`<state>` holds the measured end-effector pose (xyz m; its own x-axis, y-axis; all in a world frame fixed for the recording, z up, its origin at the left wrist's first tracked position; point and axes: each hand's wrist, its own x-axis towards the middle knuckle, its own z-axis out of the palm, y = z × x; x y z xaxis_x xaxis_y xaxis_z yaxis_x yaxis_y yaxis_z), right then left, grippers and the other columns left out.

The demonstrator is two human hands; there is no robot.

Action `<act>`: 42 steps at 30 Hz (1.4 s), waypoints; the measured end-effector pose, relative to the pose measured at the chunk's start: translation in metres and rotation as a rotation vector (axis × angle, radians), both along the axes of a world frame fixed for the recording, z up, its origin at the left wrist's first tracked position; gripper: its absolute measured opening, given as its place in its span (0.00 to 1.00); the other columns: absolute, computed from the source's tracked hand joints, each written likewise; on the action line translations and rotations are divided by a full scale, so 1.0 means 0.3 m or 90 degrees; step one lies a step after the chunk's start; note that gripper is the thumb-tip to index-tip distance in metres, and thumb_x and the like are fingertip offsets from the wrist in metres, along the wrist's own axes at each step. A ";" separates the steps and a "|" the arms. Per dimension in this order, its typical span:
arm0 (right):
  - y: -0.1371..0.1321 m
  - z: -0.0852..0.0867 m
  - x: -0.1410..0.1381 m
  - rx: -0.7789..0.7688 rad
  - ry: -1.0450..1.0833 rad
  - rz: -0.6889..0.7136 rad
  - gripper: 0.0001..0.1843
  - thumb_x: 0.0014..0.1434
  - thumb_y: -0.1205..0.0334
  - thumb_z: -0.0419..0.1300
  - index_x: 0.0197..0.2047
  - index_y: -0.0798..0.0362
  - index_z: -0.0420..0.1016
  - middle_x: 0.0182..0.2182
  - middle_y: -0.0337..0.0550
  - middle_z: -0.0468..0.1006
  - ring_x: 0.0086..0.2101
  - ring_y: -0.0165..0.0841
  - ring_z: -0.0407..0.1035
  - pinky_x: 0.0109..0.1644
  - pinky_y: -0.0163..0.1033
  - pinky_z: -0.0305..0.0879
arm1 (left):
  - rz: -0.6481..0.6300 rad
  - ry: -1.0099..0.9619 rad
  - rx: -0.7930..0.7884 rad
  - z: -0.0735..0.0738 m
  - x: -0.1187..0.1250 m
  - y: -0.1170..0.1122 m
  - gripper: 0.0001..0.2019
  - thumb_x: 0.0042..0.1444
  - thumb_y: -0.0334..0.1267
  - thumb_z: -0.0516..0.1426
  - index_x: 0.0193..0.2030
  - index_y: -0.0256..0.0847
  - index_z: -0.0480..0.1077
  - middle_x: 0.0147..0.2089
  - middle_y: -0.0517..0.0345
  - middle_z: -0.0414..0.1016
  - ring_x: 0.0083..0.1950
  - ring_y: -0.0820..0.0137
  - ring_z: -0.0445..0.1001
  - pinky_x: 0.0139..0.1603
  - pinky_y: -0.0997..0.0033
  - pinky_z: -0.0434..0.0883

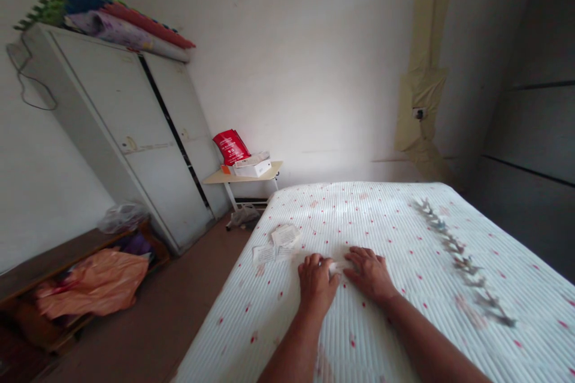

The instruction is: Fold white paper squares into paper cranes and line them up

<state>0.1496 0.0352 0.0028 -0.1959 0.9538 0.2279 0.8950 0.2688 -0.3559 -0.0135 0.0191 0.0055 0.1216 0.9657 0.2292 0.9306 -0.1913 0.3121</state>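
Note:
Both of my hands are over a bed with a white, ribbed cover (309, 209) dotted with small red marks. My left hand (315, 281) is curled, its thumb and fingers closing on a small white strip (335, 267). My right hand (368, 272) lies beside it, fingers stretched out on the cover, the fingertips close to the strip's other end; whether they touch it I cannot tell. Just beyond my left hand lie white slips with small print (286, 235). To the right, a long row of small grey, leaf-like or clip-like pieces (465, 263) stretches across the cover.
A small table (218, 178) by the wall carries a red bag (231, 146) and a white box (256, 167). A grey cabinet (130, 131) stands left, with rolled mats (130, 30) on top. Lower left, an orange plastic bag (96, 284) lies on a wooden bench.

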 end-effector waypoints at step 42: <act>-0.001 -0.029 0.040 0.103 0.208 0.131 0.14 0.47 0.71 0.54 0.38 0.54 0.74 0.52 0.51 0.70 0.51 0.38 0.64 0.55 0.45 0.61 | -0.059 -0.039 0.082 0.006 0.004 -0.005 0.16 0.51 0.33 0.57 0.47 0.52 0.71 0.44 0.57 0.69 0.49 0.65 0.63 0.49 0.65 0.60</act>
<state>0.1615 0.0350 -0.0058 -0.2720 0.8488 0.4533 0.6638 0.5066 -0.5503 -0.0124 0.0177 0.0074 0.1900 0.9134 0.3600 0.8872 -0.3168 0.3354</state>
